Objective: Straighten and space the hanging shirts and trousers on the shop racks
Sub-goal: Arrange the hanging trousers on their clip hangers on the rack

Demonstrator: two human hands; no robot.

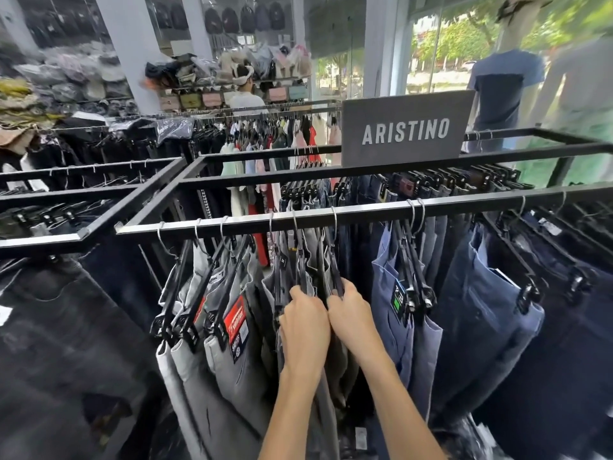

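Observation:
Trousers hang on black clip hangers from the near rail [365,212] of a black metal rack. Grey trousers [212,366] hang tilted at the left, blue trousers [394,313] to the right of middle, and dark navy trousers [564,343] at the far right. My left hand [303,323] and my right hand [351,318] are side by side among the grey trousers in the middle. Each hand grips the top of a black hanger [335,270] there. The fingertips are hidden among the cloth.
A grey sign reading ARISTINO [406,129] stands on the rack's middle bar. More jeans [447,184] hang on the rail behind. A second rack [66,190] with dark clothes adjoins at the left. A person [245,94] stands at the back; mannequins [504,91] by the window.

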